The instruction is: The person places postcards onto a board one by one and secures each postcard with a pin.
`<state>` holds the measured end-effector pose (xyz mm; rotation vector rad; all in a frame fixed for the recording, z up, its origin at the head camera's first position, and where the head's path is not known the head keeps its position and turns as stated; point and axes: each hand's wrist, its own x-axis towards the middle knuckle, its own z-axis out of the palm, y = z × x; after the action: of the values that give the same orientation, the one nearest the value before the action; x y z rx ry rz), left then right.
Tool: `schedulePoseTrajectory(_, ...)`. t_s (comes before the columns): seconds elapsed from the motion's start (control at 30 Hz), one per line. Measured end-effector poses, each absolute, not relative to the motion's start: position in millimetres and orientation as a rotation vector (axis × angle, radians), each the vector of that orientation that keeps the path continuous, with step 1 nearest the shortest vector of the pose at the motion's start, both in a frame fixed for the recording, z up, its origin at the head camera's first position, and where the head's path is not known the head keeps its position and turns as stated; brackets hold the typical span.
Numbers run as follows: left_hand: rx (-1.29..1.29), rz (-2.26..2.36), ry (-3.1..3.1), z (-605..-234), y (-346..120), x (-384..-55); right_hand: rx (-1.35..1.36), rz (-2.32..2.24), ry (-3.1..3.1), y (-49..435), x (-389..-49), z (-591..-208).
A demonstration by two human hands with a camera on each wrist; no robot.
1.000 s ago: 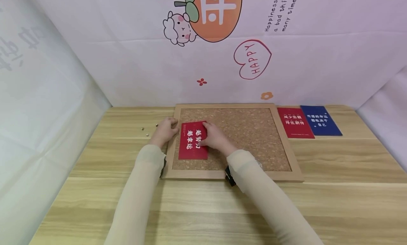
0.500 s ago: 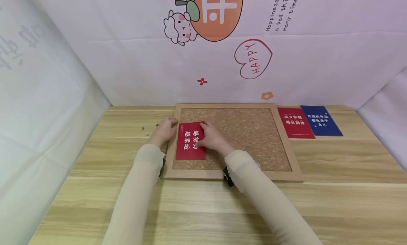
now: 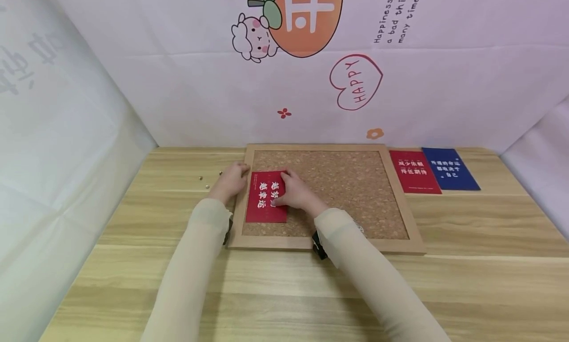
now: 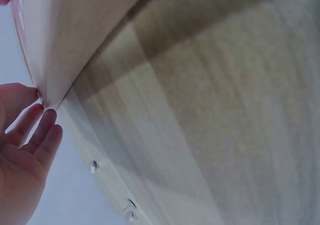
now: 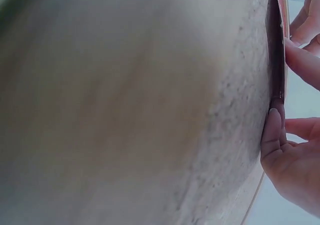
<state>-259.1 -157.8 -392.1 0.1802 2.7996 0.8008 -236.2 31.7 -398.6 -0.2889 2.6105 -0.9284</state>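
My right hand (image 3: 299, 191) pinches a red card (image 3: 259, 211) with white lettering. Its thumb lies over the printed face, while other fingertips are tucked at the card's edge in the right wrist view. The card lies over the left part of a wood-framed cork board (image 3: 342, 194), close to the cork. At the board's left side, my left hand (image 3: 231, 181) holds the frame edge; in the left wrist view its thumb and fingertips meet at the frame (image 4: 60, 50). The card's corner shows at the top left there.
Several small metal pushpins (image 3: 207, 187) lie on the wooden table (image 3: 284, 292) left of the board. Right of it lie another red card (image 3: 415, 179) and a blue card (image 3: 453, 176), slightly overlapping. A printed white cloth (image 3: 200, 100) hangs behind the table.
The red card has shifted slightly left toward the frame with my right hand and now sits straighter. My left hand stays at the frame's left edge.
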Motion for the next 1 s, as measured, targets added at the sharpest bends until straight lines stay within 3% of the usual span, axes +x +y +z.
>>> schedulePoseTrajectory(1.0, -0.093, 0.848, 2.916, -368, -223, -247, -0.232, -0.770, 2.669, 25, -229, -397)
